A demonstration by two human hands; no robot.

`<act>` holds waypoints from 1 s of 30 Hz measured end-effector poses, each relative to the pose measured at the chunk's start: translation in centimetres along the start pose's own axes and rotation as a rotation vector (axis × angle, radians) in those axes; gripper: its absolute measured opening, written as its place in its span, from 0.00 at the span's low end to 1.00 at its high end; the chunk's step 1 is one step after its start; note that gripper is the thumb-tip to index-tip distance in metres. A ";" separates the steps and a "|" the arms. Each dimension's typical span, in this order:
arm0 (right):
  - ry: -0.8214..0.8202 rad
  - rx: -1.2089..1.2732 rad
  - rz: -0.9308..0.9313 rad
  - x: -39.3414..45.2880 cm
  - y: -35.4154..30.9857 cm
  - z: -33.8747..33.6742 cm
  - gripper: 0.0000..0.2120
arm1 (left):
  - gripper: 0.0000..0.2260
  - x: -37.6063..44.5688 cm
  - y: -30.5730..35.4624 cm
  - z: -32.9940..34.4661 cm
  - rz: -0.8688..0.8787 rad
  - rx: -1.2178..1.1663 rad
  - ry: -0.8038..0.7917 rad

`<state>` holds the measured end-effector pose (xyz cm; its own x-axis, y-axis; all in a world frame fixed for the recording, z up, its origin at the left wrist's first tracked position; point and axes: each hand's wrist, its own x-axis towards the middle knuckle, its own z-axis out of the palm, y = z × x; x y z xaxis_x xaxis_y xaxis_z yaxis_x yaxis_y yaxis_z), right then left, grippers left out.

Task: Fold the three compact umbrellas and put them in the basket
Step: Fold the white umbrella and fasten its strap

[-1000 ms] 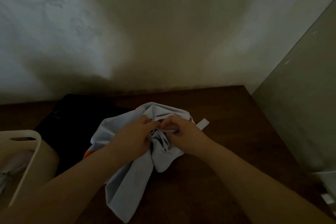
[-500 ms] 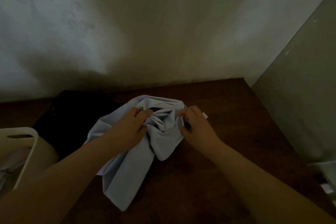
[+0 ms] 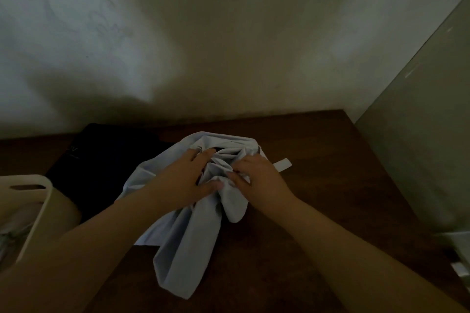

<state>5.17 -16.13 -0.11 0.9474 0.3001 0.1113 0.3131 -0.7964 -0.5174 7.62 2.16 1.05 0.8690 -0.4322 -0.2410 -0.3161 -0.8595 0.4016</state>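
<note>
Pale umbrella (image 3: 183,244) lies mid-table (image 3: 330,185), long axis running from my chest toward the back edge. My left hand (image 3: 183,180) and right hand (image 3: 259,180) both pinch its bunched canopy. Strap (image 3: 283,164) sticks out right, nearer my right hand.

This looks like a room in a home, though the dim light leaves it uncertain. A dark brown wooden desk (image 3: 318,211) sits pushed into a corner of plain, pale plastered wall (image 3: 229,33) beyond the fingers (image 3: 203,154). Left of the fingers stands a cream plastic basket (image 3: 38,201) with a slot handle, a common household item.
</note>
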 end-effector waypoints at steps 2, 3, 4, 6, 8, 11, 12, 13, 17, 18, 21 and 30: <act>-0.011 -0.002 -0.002 -0.1 0.1 -0.1 0.12 | 0.33 0.1 0.4 0.0 -0.002 -0.017 0.021; -0.011 -0.001 0.001 -0.2 0.1 -0.2 0.12 | 0.31 0.2 0.6 0.0 0.002 -0.016 0.035; -0.012 -0.002 0.014 -0.3 0.1 -0.2 0.12 | 0.28 0.3 0.7 0.0 0.008 -0.010 0.047; -0.019 -0.005 0.083 -0.4 0.3 -0.5 0.12 | 0.24 0.4 0.9 -0.2 0.031 0.004 0.044; -0.017 0.030 0.155 -0.4 0.5 -1.0 0.11 | 0.21 0.4 1.1 -0.6 0.058 0.009 0.014; -0.044 0.090 0.194 -0.7 0.7 -1.6 0.11 | 0.18 0.5 1.6 -1.1 0.063 -0.012 -0.001; -0.050 0.124 0.206 -0.9 0.9 -1.7 0.10 | 0.18 0.5 1.6 -1.2 0.045 -0.028 -0.004; -0.041 0.163 0.223 -1.1 1.2 -1.7 0.10 | 0.19 0.5 1.6 -1.3 0.024 -0.046 -0.004; 0.014 0.176 0.524 -2.3 3.7 -1.5 0.05 | 0.19 0.3 0.9 -1.2 -0.025 -0.107 0.021; 0.000 0.216 0.646 -2.4 4.3 -1.5 0.07 | 0.19 0.3 0.7 -1.2 -0.031 -0.114 0.022; -0.161 0.308 0.786 -2.3 5.3 -1.1 0.20 | 0.19 0.4 0.1 -1.0 -0.044 -0.126 0.022; -0.340 0.720 0.832 0.5 5.0 1.1 0.25 | 0.18 0.7 -0.1 -0.9 -0.080 -0.181 0.039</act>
<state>7.09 -19.39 -3.58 0.7417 0.0351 -0.6698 -0.6150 -0.3629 -0.7000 8.58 2.23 1.61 0.9036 -0.3511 -0.2455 -0.1754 -0.8260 0.5358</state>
